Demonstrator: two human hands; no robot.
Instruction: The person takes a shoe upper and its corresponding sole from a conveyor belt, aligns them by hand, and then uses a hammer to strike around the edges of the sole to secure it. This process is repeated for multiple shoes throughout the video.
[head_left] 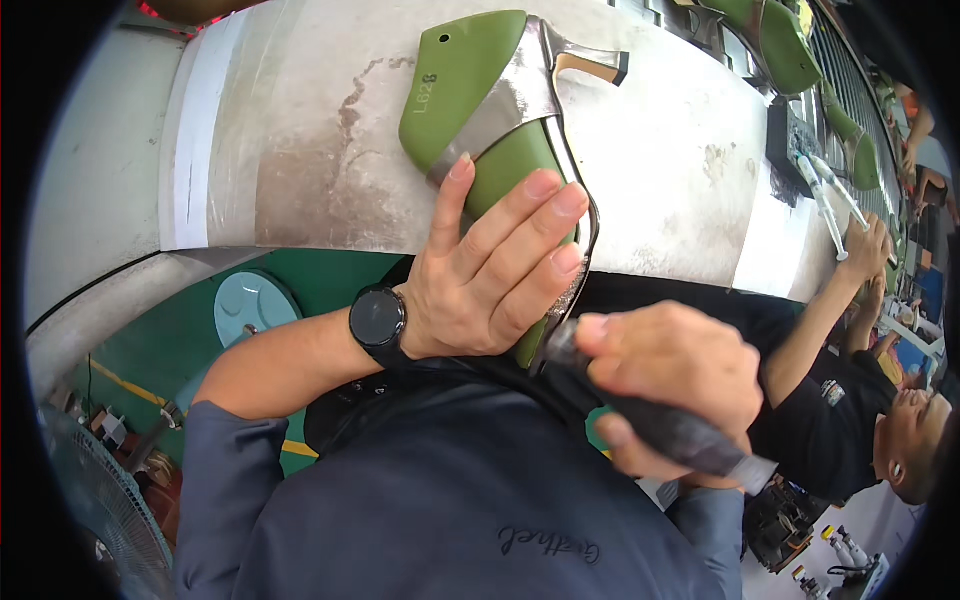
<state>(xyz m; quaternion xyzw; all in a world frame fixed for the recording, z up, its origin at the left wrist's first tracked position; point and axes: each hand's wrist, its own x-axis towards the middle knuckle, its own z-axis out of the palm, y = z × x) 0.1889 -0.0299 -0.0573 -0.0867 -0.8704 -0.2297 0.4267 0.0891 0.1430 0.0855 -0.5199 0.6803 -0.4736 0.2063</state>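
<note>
A metallic silver high-heeled shoe (524, 85) lies on its side on a green shoe last (470, 65). Its heel points to the far right, while its toe hangs over the bench edge towards me. My left hand (490, 265) is closed over the front of the shoe, fingers draped across the last, thumb hidden. Gripped in my right hand (675, 375) is a dark grey stick-like tool (690, 440) with a paler end. Motion blurs it, so I cannot tell its kind. The tool's far end is beside the toe; contact is unclear.
The shoe rests on a pale, stained bench (320, 170). At the back right are more green lasts (785, 50) and a black box (785, 140) with syringes (825, 205). A co-worker's arm (825, 305) reaches in there. A turquoise stool (250, 300) and a fan (95, 490) stand left.
</note>
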